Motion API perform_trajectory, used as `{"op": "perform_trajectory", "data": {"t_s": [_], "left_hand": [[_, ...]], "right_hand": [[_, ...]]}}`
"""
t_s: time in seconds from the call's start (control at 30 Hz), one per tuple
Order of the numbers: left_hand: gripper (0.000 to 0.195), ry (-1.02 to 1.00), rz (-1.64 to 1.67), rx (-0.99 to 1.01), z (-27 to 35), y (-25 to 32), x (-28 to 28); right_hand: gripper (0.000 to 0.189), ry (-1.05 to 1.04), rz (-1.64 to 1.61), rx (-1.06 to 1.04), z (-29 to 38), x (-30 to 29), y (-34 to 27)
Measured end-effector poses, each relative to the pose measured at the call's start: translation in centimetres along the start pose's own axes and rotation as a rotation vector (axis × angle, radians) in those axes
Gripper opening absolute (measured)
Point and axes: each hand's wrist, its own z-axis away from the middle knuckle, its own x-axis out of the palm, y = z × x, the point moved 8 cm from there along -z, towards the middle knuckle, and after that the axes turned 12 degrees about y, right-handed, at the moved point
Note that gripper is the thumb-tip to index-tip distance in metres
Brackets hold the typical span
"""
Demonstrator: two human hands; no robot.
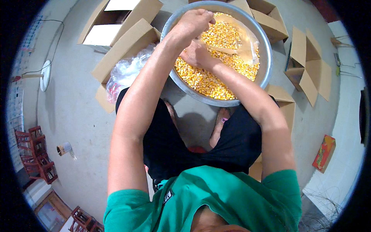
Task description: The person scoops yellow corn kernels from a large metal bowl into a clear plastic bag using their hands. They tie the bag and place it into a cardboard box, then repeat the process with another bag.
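Observation:
A large metal basin [268, 62] in front of me holds loose yellow corn kernels [208, 82]. On the kernels lies a clear plastic bag [252, 43], partly filled with corn. The bag's narrow end runs to my right hand [197, 54], whose fingers are bent around it low over the corn. Just beyond, my left hand [197, 21] is raised over the basin's far left part with curled fingers. What sits between those fingers is hidden by the hand itself.
Open cardboard boxes stand around the basin, including one at right [311, 65] and one at left [124, 52]. Crumpled clear plastic bags [127, 71] lie beside my left knee. A pedestal fan base [45, 76], red-brown wooden stools [36, 153] and a red box [324, 153] are farther out.

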Motion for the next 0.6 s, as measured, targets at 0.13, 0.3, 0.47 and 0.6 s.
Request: {"op": "perform_trajectory", "data": {"t_s": [0.13, 0.3, 0.47, 0.6], "left_hand": [[0.024, -0.011, 0.012, -0.009, -0.1, -0.3, -0.5], [0.024, -0.011, 0.014, -0.023, 0.3, -0.2, -0.6], [0.024, -0.026, 0.028, -0.034, 0.3, -0.2, -0.3], [0.025, -0.02, -0.001, -0.014, 0.6, 0.1, -0.1]], "right_hand": [[0.047, -0.062, -0.002, 0.069, 1.3, 1.5, -0.9], [0.045, -0.112, 0.093, 0.009, 2.6, 0.7, -3.7], [0.034, -0.129, -0.001, -0.058, 3.6, -0.9, -5.2], [0.026, -0.092, -0.015, -0.15, 4.5, -1.5, -5.8]]}}
